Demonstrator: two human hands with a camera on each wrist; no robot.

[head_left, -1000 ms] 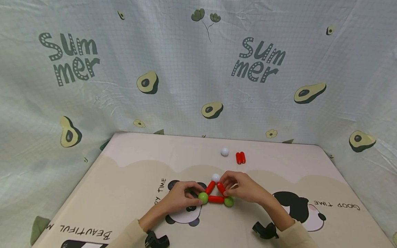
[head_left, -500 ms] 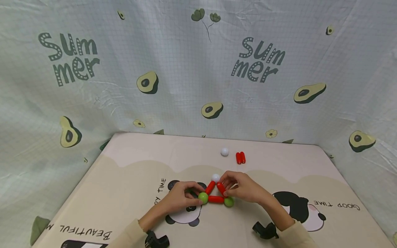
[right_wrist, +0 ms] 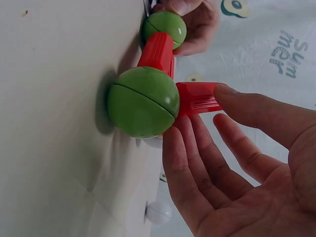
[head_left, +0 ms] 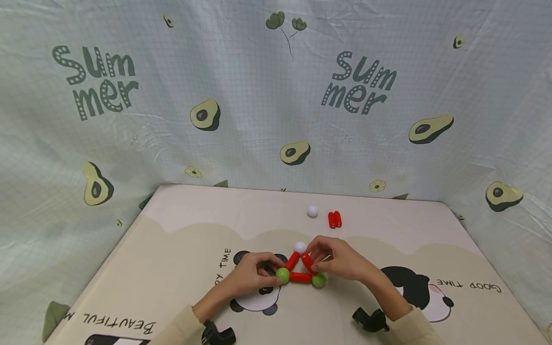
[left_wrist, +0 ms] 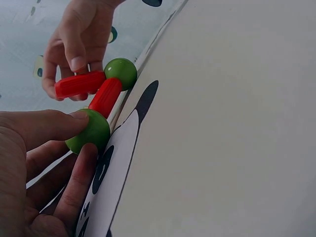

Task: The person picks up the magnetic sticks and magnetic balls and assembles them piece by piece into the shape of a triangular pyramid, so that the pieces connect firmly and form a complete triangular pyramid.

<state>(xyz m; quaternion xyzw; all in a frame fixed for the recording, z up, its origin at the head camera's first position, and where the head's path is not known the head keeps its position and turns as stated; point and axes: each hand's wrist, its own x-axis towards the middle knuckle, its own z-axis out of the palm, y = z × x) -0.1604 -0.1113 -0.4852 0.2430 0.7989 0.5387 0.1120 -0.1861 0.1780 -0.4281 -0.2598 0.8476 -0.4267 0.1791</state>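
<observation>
Red-and-green triangle (head_left: 300,268) of sticks and balls sitting on the mat (head_left: 172,268), between both hands. Left hand (head_left: 250,275) pinching the left green ball (head_left: 282,275) between thumb and fingers, per the left wrist view (left_wrist: 89,131). Right hand (head_left: 340,261) with thumb and fingers closed round the right slanted red stick (head_left: 308,262), just above the right green ball (head_left: 318,280); fingertips touching the stick (right_wrist: 197,98) in the right wrist view. Bottom red stick (head_left: 300,277) bridging the two green balls, left slanted red stick (head_left: 292,261) running up to a white ball (head_left: 300,247) at the apex. Sticks: smooth glossy plastic, short cylinders with rounded ends. Green balls: glossy, with a visible seam round the middle (right_wrist: 143,101). Farther back on the mat, well apart from the hands: loose white ball (head_left: 312,211) beside two spare red sticks (head_left: 334,219) lying together. Mat matte, beige, panda print.
</observation>
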